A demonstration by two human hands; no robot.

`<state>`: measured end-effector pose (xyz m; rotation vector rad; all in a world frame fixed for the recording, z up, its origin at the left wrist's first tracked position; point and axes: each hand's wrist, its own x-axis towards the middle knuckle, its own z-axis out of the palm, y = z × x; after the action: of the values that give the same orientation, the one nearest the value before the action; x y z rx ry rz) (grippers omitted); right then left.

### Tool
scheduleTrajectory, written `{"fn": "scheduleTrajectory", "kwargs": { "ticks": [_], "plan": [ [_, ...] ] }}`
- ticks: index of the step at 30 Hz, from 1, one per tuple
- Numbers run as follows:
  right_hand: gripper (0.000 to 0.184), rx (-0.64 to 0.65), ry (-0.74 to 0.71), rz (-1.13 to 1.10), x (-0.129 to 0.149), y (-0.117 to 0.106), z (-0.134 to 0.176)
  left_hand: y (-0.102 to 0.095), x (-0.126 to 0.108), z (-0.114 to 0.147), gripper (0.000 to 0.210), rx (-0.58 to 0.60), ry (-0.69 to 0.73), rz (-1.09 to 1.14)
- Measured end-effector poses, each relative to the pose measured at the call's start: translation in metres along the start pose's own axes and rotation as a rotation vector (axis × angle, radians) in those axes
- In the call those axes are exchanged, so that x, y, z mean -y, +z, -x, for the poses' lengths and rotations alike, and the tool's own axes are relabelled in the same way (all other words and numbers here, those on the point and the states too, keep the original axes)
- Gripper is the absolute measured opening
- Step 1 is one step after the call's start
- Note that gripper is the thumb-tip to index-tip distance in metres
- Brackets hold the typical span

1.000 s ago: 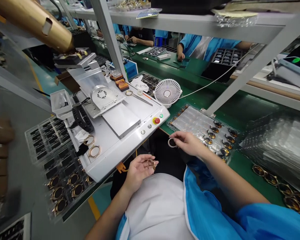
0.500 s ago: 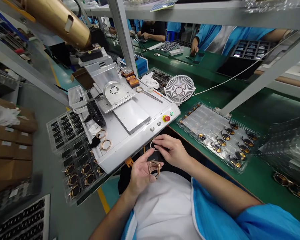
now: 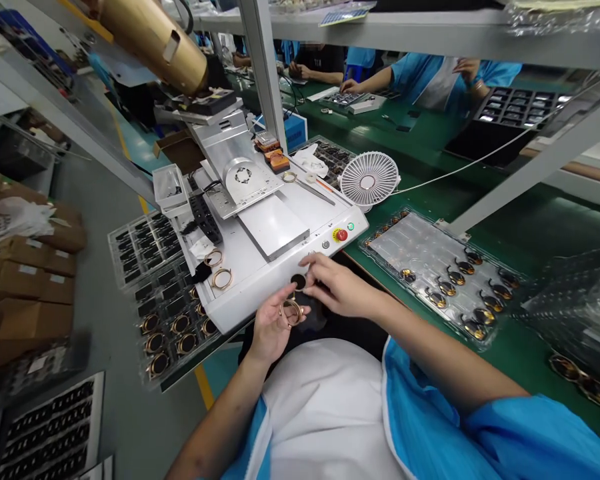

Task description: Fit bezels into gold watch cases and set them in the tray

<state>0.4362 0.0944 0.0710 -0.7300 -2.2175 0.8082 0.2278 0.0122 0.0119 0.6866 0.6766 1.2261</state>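
Note:
My left hand (image 3: 271, 328), palm up, holds a gold watch case ring (image 3: 283, 313) between its fingers and thumb. Just above that ring, my right hand (image 3: 341, 288) pinches a dark round disc (image 3: 299, 282) by its edge. The disc is close to my left fingertips; whether they touch it I cannot tell. Both hands are in front of the white machine base (image 3: 260, 293). Two more gold rings, one (image 3: 222, 279) nearer and one (image 3: 213, 257) behind it, lie on the base's left side.
A metal fixture (image 3: 243, 177) stands on the machine, with a red button (image 3: 341, 235) at its front edge. Right of it are a white fan (image 3: 369, 180) and a clear tray (image 3: 405, 240) of watch parts. Another tray (image 3: 167, 310) is at the left. A co-worker (image 3: 430, 80) sits opposite.
Both hands have risen slightly and moved left. The piece in my right hand has turned from edge-on to show its dark face. The view has shifted a little.

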Motion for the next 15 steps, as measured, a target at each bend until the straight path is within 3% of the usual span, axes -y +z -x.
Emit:
{"fn": "scheduleTrajectory", "kwargs": {
  "ticks": [6,8,10,13,15],
  "plan": [
    [0.013,-0.230,0.582,-0.121,-0.035,-0.015,-0.074,-0.002,-0.001,0.006,0.082,-0.056,0.051,-0.046],
    [0.014,-0.284,0.686,-0.072,-0.045,-0.017,-0.090,-0.002,0.000,0.013,0.086,-0.055,0.067,-0.089],
    [0.018,-0.354,0.720,-0.008,-0.048,-0.018,-0.091,-0.003,0.003,0.021,0.089,-0.055,0.099,-0.143],
    [0.024,-0.446,0.667,-0.011,-0.040,-0.009,-0.067,-0.002,0.007,0.030,0.090,-0.065,0.164,-0.291],
    [0.028,-0.371,0.600,-0.199,-0.027,0.005,-0.039,0.000,0.011,0.032,0.091,-0.092,0.225,-0.463]
  ]
}}
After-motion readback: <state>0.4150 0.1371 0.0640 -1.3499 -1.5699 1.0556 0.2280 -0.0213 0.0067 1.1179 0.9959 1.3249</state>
